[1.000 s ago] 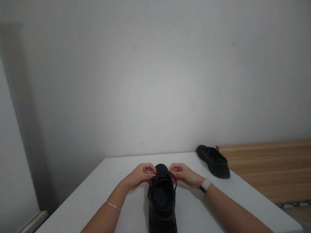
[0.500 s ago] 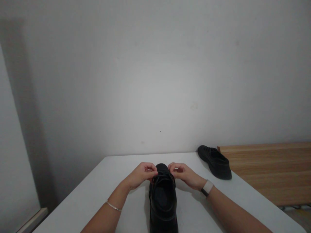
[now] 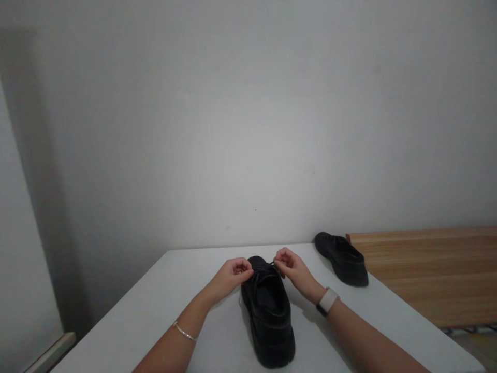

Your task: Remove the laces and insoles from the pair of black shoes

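The left hand (image 3: 230, 275) and the right hand (image 3: 292, 270) stand slightly apart, each with thumb and forefinger pinched on a thin black shoelace (image 3: 271, 263); the strand shows at the right fingertips, while the left grip is hard to make out, dark on dark. Between and just below them sits a black low-cut shoe (image 3: 274, 331) with a smooth, leather-like upper and thick, chunky sole, its rounded toe partly hidden by the left fingers, its inside lost in shadow. A thin silvery bracelet (image 3: 184, 331) circles the left wrist, a pale flat band (image 3: 329, 299) with a dark part the right; both forearms are cut off below. Under the hands spreads a smooth white table (image 3: 163, 305). Beyond the right hand rests a second black shoe (image 3: 345, 264), beside a wood-grained panel (image 3: 423, 277) cut off at the frame's edge.
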The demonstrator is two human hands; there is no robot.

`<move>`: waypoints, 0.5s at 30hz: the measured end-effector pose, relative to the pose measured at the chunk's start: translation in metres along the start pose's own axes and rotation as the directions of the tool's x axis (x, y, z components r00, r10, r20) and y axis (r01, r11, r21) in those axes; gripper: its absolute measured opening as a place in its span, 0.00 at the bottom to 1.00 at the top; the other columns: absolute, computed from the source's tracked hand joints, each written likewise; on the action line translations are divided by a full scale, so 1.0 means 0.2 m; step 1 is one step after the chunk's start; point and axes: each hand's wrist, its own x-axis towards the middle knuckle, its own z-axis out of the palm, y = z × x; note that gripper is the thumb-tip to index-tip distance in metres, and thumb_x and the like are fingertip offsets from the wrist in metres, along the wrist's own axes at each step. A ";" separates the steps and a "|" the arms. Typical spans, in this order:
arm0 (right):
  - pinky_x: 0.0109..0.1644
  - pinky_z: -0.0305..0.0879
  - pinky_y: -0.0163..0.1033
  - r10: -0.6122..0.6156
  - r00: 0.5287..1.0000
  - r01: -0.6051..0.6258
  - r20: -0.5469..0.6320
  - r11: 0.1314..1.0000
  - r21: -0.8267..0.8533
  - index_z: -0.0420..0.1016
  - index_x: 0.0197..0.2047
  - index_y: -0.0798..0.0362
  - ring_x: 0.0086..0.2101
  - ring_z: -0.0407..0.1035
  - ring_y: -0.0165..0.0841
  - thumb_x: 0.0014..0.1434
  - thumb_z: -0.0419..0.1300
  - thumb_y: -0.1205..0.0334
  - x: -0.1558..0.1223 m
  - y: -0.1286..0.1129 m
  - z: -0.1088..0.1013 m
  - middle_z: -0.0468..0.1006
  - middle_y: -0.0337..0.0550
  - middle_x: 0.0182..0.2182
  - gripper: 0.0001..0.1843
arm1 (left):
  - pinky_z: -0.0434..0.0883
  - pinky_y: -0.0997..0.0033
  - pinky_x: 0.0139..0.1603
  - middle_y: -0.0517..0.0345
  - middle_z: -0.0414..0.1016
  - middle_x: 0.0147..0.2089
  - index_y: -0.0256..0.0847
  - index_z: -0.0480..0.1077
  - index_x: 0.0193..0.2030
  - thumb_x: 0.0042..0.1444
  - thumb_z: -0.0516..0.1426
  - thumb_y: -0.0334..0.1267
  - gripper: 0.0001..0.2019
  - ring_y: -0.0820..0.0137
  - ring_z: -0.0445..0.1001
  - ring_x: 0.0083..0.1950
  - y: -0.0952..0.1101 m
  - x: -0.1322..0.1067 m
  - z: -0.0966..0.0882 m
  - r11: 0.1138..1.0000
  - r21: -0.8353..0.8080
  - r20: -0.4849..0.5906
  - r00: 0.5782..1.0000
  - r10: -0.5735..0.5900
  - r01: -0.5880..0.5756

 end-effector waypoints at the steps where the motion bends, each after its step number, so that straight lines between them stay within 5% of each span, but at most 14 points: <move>1: 0.28 0.53 0.34 0.004 1.000 -0.004 -0.005 1.000 0.028 0.65 0.35 0.51 0.25 0.60 0.26 0.51 0.68 0.49 -0.01 -0.02 0.00 0.69 0.32 0.24 0.19 | 0.61 0.74 0.30 0.62 0.67 0.26 0.35 0.69 0.32 0.51 0.64 0.47 0.16 0.74 0.64 0.29 0.00 0.00 0.00 1.000 0.001 -0.011 1.000 0.013 -0.013; 9: 0.35 0.57 0.36 0.120 0.993 -0.120 0.018 0.963 0.243 0.63 0.43 0.49 0.28 0.62 0.28 0.47 0.70 0.54 -0.03 -0.07 0.02 0.69 0.32 0.27 0.25 | 0.63 0.73 0.34 0.60 0.70 0.29 0.38 0.66 0.34 0.56 0.61 0.46 0.14 0.72 0.67 0.31 0.00 0.01 0.01 0.996 -0.049 -0.045 0.997 0.066 -0.068; 15: 0.27 0.50 0.32 0.208 0.976 -0.219 0.069 0.932 0.288 0.65 0.47 0.49 0.26 0.58 0.25 0.48 0.70 0.52 -0.03 -0.09 0.01 0.67 0.33 0.29 0.27 | 0.63 0.74 0.37 0.63 0.68 0.28 0.40 0.64 0.39 0.54 0.63 0.46 0.15 0.74 0.67 0.32 0.01 -0.01 -0.01 0.975 -0.217 -0.022 0.999 0.042 -0.046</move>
